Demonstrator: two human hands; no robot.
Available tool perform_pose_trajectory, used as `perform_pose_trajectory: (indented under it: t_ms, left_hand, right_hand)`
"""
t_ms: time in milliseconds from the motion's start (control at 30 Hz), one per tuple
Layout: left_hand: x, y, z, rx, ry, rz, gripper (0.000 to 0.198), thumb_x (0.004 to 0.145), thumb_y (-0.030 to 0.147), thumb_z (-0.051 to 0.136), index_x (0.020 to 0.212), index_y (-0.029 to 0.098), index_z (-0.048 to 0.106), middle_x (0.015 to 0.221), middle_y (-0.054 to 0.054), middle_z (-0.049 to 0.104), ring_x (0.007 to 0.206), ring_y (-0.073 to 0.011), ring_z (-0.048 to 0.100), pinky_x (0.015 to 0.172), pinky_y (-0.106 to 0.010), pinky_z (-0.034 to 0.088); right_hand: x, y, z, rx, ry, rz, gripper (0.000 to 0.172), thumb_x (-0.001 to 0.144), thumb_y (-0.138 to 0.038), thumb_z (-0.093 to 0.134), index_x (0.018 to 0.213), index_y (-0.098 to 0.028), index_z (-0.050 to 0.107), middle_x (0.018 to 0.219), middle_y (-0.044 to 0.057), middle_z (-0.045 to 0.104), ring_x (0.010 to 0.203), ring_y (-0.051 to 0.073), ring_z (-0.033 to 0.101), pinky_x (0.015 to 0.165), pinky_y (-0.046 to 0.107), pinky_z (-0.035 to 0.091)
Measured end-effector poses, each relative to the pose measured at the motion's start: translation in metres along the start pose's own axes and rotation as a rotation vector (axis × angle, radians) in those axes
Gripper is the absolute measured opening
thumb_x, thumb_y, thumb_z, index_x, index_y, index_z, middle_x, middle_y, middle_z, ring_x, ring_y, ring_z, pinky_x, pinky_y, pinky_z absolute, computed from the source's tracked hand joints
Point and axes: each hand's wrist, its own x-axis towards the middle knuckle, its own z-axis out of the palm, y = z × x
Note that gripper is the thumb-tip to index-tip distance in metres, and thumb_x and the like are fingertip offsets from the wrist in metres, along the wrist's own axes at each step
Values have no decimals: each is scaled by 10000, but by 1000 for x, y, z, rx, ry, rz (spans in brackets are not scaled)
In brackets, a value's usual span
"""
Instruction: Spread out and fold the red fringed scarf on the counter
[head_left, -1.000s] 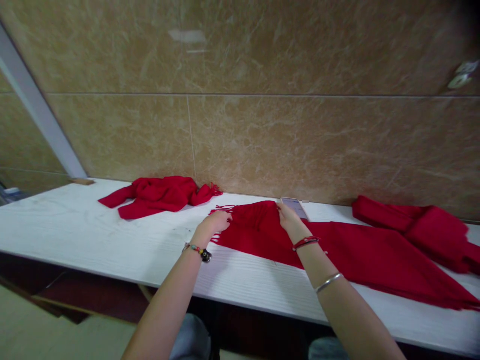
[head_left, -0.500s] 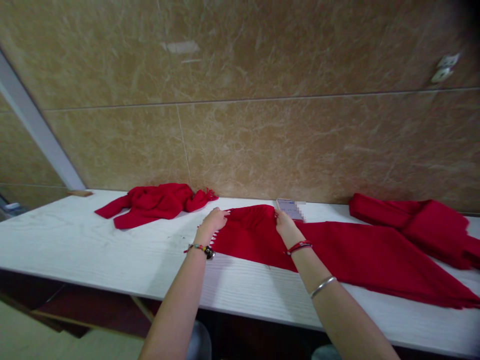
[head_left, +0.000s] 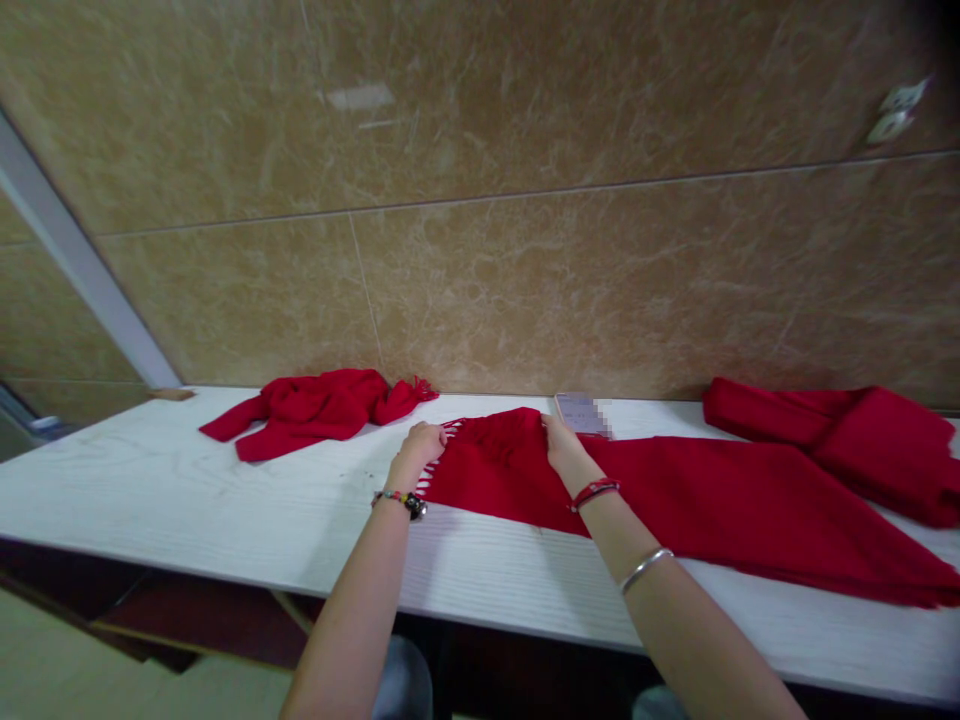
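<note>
A long red scarf lies stretched along the table, its white-looking fringe at the left end. My left hand is closed at that fringed end, gripping the far corner with bent fingers. Farther right, my right hand pinches the scarf's far edge, its thumb and fingers partly hidden by the cloth. Between the two hands the fabric is puckered into small folds near the far edge. The near edge lies flat on the tabletop.
A crumpled red scarf rests at the back left, another folded red cloth at the back right. Behind my right hand lies a phone-like flat object, partly blurred out. The white table meets a tiled wall.
The view has tilted slightly. My left hand has shifted a little nearer me, showing more fringe beside it, and my right hand has slid slightly left along the scarf.
</note>
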Motion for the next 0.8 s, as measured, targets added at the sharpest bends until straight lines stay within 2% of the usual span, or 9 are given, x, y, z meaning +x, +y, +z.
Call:
perform_pose_trajectory:
  t_ms: [167,367,600,800]
  left_hand:
    - [-1,2,1,-124,7,46,199,611,98,551,750,152,683,748,-51,679,752,-177,600,724,-264,432]
    - [3,14,8,-371,20,114,215,684,151,509,826,127,668,823,-41,681,741,-132,591,690,-219,436]
    - [2,13,0,-579,84,62,167,647,127,472,740,124,611,688,-19,620,624,-113,545,564,-204,417]
    - [-12,3,-9,-746,37,16,88,655,171,463,684,129,535,594,10,552,532,-91,521,509,-196,409]
  right_hand:
    - [-4,7,3,-48,-29,44,191,698,-85,424,559,-204,479,411,-46,511,444,124,510,495,222,446]
    - [-10,9,1,-90,-52,110,219,722,-95,402,552,-201,490,406,-37,518,432,127,513,498,225,442]
    - [-9,8,1,-100,-56,138,255,744,-88,379,544,-204,487,420,-29,535,448,128,524,524,229,455]
    - [-11,9,2,-105,-74,166,227,726,-98,393,563,-192,519,446,-6,560,469,149,547,536,264,464]
